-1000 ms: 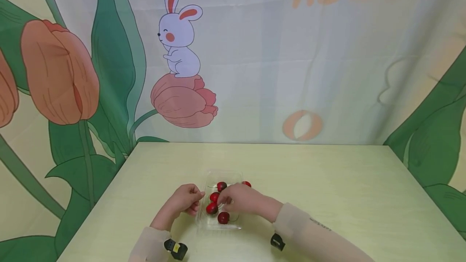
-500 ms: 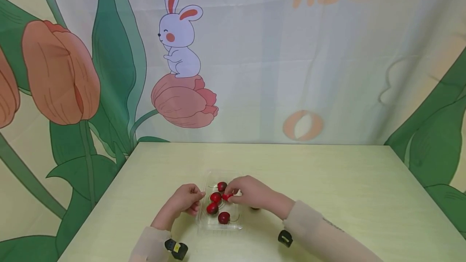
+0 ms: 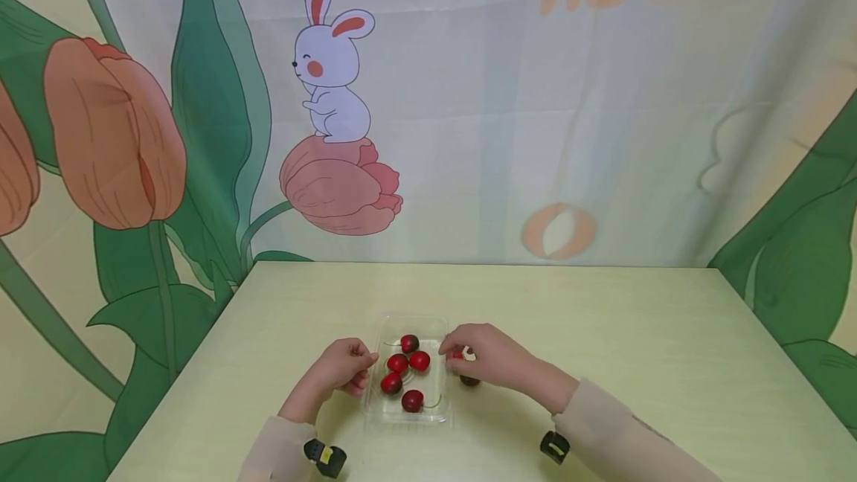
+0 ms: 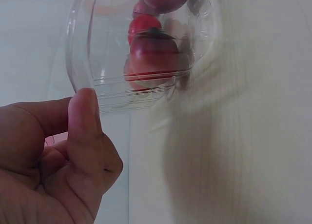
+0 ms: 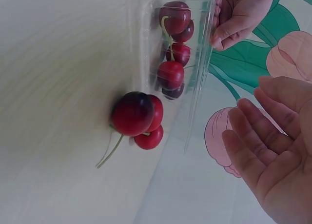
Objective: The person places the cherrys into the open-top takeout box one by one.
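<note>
My left hand pinches the left rim of a clear plastic box between thumb and forefinger; the left wrist view shows the thumb pressed on the rim. Inside the box lie several dark red cherries, some with thin stems. Just right of the box, my right hand hovers with loosely bent fingers and nothing in them. Below it, a few loose cherries sit close together on the table, one with its green stem toward the camera. In the head view that hand partly covers them.
The pale wooden table reaches back to a hanging cloth printed with tulips and a white rabbit. Each wrist wears a small black camera, such as the left camera by the sleeve cuff.
My right hand has let go of a red cherry inside the box, beside the others, and moved right over the loose cherries. My left hand stays at the rim.
</note>
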{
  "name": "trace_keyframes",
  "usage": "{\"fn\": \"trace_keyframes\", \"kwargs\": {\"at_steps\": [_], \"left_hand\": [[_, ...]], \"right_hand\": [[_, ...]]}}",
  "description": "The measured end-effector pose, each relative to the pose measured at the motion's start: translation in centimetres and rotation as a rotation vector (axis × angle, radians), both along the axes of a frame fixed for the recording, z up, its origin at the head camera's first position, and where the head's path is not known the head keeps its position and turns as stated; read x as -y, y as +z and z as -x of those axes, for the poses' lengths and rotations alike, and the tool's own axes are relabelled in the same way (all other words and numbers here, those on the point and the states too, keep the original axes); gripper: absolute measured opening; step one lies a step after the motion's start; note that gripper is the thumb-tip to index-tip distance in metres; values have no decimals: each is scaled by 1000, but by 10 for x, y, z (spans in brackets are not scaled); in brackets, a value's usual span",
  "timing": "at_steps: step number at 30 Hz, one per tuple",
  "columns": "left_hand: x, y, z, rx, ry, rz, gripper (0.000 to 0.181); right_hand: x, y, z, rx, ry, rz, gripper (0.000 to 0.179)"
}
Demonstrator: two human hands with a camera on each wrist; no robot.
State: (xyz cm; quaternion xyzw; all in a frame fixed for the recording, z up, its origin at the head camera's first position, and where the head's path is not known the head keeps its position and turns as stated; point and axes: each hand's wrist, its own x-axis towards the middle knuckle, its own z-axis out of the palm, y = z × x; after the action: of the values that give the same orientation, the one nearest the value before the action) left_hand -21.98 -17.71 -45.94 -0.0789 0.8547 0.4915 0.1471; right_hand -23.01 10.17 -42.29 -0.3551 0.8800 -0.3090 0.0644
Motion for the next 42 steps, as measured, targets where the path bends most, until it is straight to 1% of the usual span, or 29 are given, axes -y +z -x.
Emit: {"fn": "trace_keyframes", "kwargs": {"at_steps": [4,9,13,19,24,28,33,37,42], "left_hand": [[0,0,0,2,1,4,18],[0,0,1,6,10,13,17],[0,0,1,-3,10,18,18],[1,-1,2,-4,7,14,18],[1,0,1,7,14,13,18],[0,2,-1,0,11,8,19],[-1,3,-2,-3,9,-10,20],[-1,2,-2,1,13,-13,20],[-1,1,-2,-2,17,-4,19]], "right_hand": [[-11,-1,-3,-19,-37,28,15],[-22,-2,-5,-60,-79,47,19],[-27,-6,-5,-79,-87,49,20],[-31,-15,-6,-80,-95,58,22],[-32,-25,-5,-59,-96,56,22],[-32,-34,-5,-19,-115,53,23],[-29,-44,-4,34,-150,21,26],[-27,-47,-5,56,-175,7,27],[-26,-49,-5,79,-186,6,29]]}}
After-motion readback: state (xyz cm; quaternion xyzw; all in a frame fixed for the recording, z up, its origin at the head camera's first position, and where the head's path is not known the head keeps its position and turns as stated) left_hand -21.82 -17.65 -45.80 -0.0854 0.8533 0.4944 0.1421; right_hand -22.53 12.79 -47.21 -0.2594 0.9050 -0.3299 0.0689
